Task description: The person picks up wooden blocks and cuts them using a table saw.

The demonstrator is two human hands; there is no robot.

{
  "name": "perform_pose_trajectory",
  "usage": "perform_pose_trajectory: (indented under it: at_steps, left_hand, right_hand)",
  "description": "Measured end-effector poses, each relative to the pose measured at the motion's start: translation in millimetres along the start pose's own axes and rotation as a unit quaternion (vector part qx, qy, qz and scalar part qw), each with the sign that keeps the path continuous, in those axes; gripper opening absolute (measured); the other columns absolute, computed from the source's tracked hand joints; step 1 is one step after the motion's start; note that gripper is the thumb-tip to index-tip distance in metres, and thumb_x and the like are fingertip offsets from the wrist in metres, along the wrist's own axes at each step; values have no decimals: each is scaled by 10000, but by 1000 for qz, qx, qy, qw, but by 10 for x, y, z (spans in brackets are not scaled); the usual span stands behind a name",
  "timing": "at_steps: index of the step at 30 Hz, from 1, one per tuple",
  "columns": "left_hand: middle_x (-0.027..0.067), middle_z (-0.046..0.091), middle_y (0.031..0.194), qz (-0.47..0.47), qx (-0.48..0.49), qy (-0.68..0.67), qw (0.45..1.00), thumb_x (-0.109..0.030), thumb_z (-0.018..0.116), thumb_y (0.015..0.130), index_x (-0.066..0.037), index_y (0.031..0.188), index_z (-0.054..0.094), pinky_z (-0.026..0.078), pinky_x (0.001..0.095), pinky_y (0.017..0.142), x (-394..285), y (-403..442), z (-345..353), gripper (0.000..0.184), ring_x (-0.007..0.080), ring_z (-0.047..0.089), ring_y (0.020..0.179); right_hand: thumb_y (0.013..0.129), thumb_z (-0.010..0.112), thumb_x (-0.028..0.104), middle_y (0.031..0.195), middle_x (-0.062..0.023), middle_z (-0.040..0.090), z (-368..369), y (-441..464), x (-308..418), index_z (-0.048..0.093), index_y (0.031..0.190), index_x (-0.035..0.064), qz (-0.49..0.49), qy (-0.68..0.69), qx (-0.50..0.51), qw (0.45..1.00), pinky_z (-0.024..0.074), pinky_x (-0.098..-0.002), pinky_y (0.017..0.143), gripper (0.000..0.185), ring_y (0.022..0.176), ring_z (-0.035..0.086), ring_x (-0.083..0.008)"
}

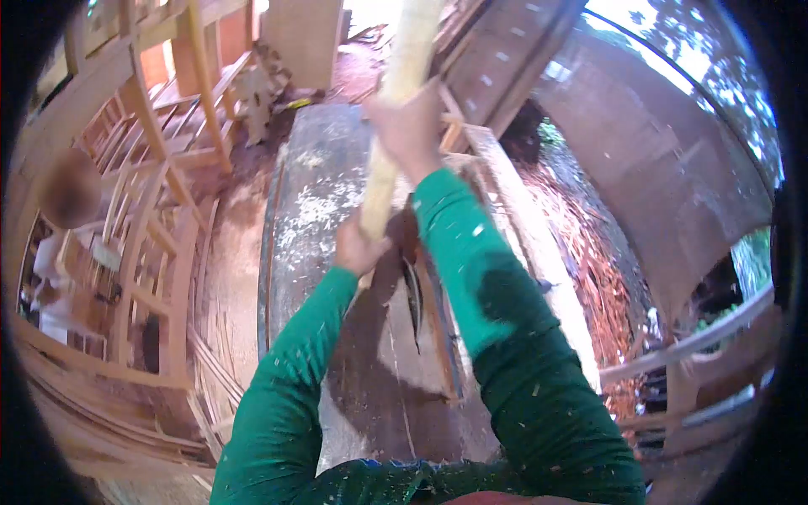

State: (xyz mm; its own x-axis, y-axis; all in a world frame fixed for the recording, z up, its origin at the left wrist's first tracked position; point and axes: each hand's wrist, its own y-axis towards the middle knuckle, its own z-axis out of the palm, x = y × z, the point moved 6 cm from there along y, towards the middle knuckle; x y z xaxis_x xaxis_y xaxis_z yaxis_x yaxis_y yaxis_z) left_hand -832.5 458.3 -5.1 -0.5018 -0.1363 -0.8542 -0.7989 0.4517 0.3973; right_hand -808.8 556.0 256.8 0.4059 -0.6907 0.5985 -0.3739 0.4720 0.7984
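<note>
A long pale wooden board point(410, 63) runs lengthwise over the worn table point(337, 135), held up off its surface. My left hand point(358, 246) is closed around the board's near end. Farther along, my right hand point(407, 126) grips the board from the right side, its fingers blurred. Below my hands, a curved dark saw blade point(413, 295) stands in the table, beside a long straight guide strip point(442, 337). The board is above and left of the blade; whether it touches the table is hidden. White shavings point(324, 206) are scattered on the table's left part.
Wooden frames point(156, 227) and thin strips stand at the left, where another person point(63, 286) is partly visible. A pale beam point(539, 244) borders the table's right side. Beyond it lies a heap of reddish wood scraps point(589, 278). Large panels point(648, 160) lean at the upper right.
</note>
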Motion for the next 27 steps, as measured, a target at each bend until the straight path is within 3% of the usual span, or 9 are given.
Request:
perform_pose_trajectory:
  at_steps: [8,11,15,18,20,22,25,26,27]
  left_hand:
    - [282,727,969,-62,-26,56,996,-247,840,703,39,1463,445,591,488,782,-1220,-2574,-796,903,430,736,887]
    - [288,711,1100,-61,-2,75,995,-192,842,733,59,1461,440,597,438,835,-1652,-3345,-878,869,392,717,1042]
    - [214,722,870,-20,-51,-127,990,-283,780,866,24,1397,499,574,387,634,-1112,-3992,-1024,674,316,712,718]
    - [73,633,739,-215,-142,-378,889,-271,622,987,-48,1061,592,497,315,549,-824,-4161,-1340,237,167,617,634]
    - [-10,522,649,-354,-198,-389,827,-320,519,1035,-118,856,565,427,282,510,82,-4396,-1310,274,95,527,583]
    - [-51,448,630,-389,-241,-558,693,-390,471,1045,-125,887,584,368,271,491,495,-4479,-1008,329,66,467,558]
    - [45,603,787,-364,-214,-654,628,-483,477,1015,-69,950,620,485,328,712,477,-4536,-770,444,169,589,735]
    - [81,633,854,-376,-225,-660,610,-508,481,1004,-56,975,625,503,378,818,212,-4531,-767,475,216,612,818]
    - [118,663,920,-388,-236,-664,594,-533,486,994,-44,1000,630,520,427,924,99,-4551,-761,510,264,636,900]
  right_hand:
    - [719,787,154,826,-217,700,-1076,-1349,2242,634,958,-75,110,18,148,983,560,-417,686,364,752,723,-311]
    - [738,781,200,820,-136,707,-1661,-1799,2775,662,926,-62,137,24,220,966,552,-358,671,344,741,685,-178]
    - [792,751,126,1198,-144,647,-2608,-2364,3169,540,1313,-54,125,77,92,985,548,-386,916,591,1076,647,-227]
    - [910,687,243,1362,-143,583,-3344,-2635,3378,468,1421,-62,168,48,-35,984,493,-450,1040,635,1205,601,-264]
    - [978,674,401,1455,-136,552,-3730,-2777,3494,442,1473,-38,125,119,-107,979,426,-482,1138,701,1295,558,-293]
    - [940,691,537,1481,-137,535,-3881,-2899,3574,438,1501,10,82,198,-159,964,329,-506,1211,810,1368,496,-314]
    - [942,558,695,1420,-160,579,-4089,-3184,3709,474,1488,41,93,198,-195,956,395,-571,1154,856,1300,557,-347]
    - [958,465,717,1359,-179,616,-4188,-3289,3747,529,1434,28,131,304,-24,943,435,-575,1118,839,1229,606,-343]
    - [957,453,706,1321,-176,634,-4470,-3482,3639,552,1401,14,149,207,-66,965,443,-551,1117,828,1210,617,-331]
